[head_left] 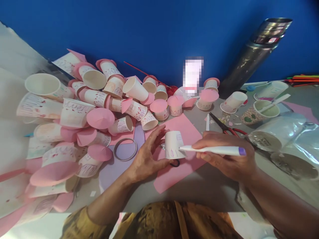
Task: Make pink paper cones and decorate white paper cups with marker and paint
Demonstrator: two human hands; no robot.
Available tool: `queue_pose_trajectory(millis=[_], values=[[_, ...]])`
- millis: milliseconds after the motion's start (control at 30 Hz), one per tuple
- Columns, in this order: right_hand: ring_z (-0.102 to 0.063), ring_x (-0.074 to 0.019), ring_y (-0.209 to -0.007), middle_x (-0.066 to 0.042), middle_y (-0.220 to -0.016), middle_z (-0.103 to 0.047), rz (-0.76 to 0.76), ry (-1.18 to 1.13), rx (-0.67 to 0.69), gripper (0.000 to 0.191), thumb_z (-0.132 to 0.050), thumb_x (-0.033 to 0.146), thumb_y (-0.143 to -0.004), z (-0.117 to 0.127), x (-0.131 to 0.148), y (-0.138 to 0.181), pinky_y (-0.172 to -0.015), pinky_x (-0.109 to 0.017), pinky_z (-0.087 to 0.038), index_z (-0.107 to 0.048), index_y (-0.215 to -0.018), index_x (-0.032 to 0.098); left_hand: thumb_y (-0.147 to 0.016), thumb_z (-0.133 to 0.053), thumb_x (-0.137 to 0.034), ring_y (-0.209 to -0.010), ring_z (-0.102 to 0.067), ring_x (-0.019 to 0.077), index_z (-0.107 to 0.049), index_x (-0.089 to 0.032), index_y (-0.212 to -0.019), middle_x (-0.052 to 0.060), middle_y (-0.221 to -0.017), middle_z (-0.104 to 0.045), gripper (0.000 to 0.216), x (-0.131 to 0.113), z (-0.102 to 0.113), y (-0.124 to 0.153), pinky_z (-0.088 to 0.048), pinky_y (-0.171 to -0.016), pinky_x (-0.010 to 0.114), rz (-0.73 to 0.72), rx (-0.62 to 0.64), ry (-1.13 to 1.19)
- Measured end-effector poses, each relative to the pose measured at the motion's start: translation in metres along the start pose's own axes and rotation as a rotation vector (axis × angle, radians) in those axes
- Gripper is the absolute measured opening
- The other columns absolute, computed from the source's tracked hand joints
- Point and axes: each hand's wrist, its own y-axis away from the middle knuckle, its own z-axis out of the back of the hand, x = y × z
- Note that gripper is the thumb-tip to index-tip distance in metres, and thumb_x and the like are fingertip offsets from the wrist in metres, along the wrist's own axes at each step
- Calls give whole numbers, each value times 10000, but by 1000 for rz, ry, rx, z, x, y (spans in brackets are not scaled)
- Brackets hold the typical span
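A small white paper cup [172,142] stands upside down over a pink paper sheet [185,127], with purple marks on its side. My left hand [149,154] grips the cup from the left, thumb low and fingers behind it. In my right hand [228,159] is a white felt-tip pen [214,150] with a purple end, its tip at the cup's right side. Part of a pair of scissors shows behind and below the cup, a dark handle loop [175,163] sticking out.
Many decorated paper cups with pink paper pieces [100,118] crowd the left and back. A grey tape ring [125,149] lies on lilac paper [112,171]. To the right are red-handled pliers [225,127], a patterned cup [259,113], plastic-wrapped cups [279,132] and a dark flask [251,59].
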Motion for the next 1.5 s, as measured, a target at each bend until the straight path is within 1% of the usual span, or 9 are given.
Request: queue_pose_trajectory(millis=[233, 400, 567, 733, 867, 1067, 1200, 1333, 1500], values=[[-698, -176, -697, -46, -838, -779, -19, -16, 83, 148, -627, 165, -1009, -6, -1, -1, -649, -315, -549, -712, -1118, 216, -752, -921, -226, -1508, -444, 339, -421, -398, -1588, 94, -1613, -446, 990, -2, -1, 1, -391, -1250, 511, -26, -3, -3], [-703, -176, -719, -41, -846, -771, -39, 38, 89, 144, -612, 160, -1011, -4, -2, 0, -656, -307, -557, -696, -1103, 233, -749, -919, -201, -1504, -455, 320, -412, -405, -1585, 82, -1572, -487, 998, -1, -3, 1, -328, -1289, 522, -13, 17, 43], [-700, -178, -722, -40, -821, -755, -38, 45, 95, 128, -608, 158, -1007, -5, -4, 2, -652, -308, -543, -689, -1090, 213, -740, -925, -207, -1523, -427, 333, -416, -397, -1577, 90, -1608, -432, 997, 0, -3, 0, -325, -1289, 528, 11, 6, 66], [-675, -153, -677, -37, -819, -734, -74, 60, 66, 97, -622, 175, -1003, -4, -2, 3, -619, -283, -517, -696, -1065, 186, -704, -947, -181, -1497, -459, 328, -446, -428, -1543, 68, -1517, -492, 1008, -1, -4, -1, -334, -1279, 526, 28, 4, 118], [-654, -144, -638, -21, -777, -715, -110, -1, 108, 84, -619, 199, -1009, -3, -1, 3, -589, -271, -498, -698, -1037, 193, -678, -961, -168, -1496, -456, 315, -472, -440, -1508, 51, -1475, -488, 1001, -4, -6, -2, -346, -1272, 505, 53, -17, 178], [-677, -132, -664, -26, -810, -744, -122, 65, 28, 84, -635, 174, -985, -2, 1, 0, -615, -245, -511, -716, -1006, 181, -654, -975, -193, -1454, -497, 320, -495, -412, -1485, 59, -1437, -497, 985, -10, -9, -4, -389, -1236, 495, 91, -16, 230], [-649, -128, -604, -9, -775, -739, -142, 27, 61, 98, -623, 192, -984, 0, 2, 0, -575, -249, -499, -719, -973, 202, -634, -985, -187, -1477, -471, 317, -512, -418, -1470, 50, -1463, -496, 988, -10, -8, -5, -356, -1253, 494, 105, -32, 234], [-677, -143, -647, -25, -824, -766, -134, 64, 7, 89, -629, 192, -980, 0, 1, 0, -583, -260, -509, -716, -986, 210, -661, -967, -164, -1497, -461, 314, -511, -409, -1471, 61, -1499, -511, 961, -6, -7, -3, -393, -1236, 485, 95, -3, 273], [-664, -135, -607, -20, -813, -769, -172, 29, 60, 103, -616, 214, -994, 1, 4, -1, -537, -259, -496, -716, -968, 221, -726, -911, -127, -1548, -393, 320, -536, -367, -1464, 84, -1636, -410, 861, -3, -7, -2, -404, -1240, 465, 68, 17, 277]])
